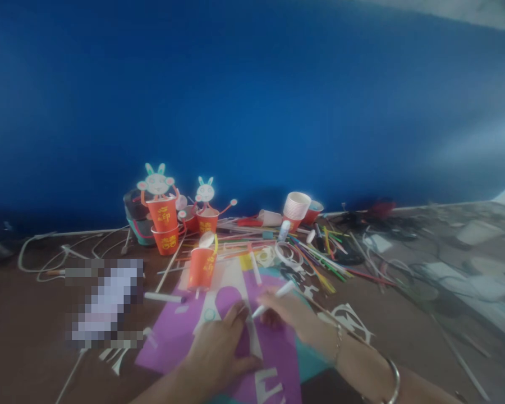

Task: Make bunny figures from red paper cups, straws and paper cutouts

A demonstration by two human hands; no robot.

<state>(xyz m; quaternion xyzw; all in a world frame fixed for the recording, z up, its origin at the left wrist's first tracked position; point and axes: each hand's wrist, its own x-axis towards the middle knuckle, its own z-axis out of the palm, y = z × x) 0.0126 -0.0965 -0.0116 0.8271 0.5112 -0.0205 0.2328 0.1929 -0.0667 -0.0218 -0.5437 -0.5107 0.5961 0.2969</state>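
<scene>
My right hand grips a white marker, its tip pointing down-left at white paper over a purple sheet. Flat on the sheets rests my left hand, thumb apart from the fingers, pressing the paper just left of the marker. Beside its fingertips is a small teal-outlined circle on white paper. A teal sheet shows under the purple one. At the sheet's far edge stands a red paper cup with a yellow strip on it. Another pen lies at the left edge.
Behind stand stacked red cups with a paper rabbit, a smaller rabbit cup and a stack of white-rimmed cups. Coloured sticks, paper scraps and cables surround the sheets. A pixelated object lies left. A blue wall rises behind.
</scene>
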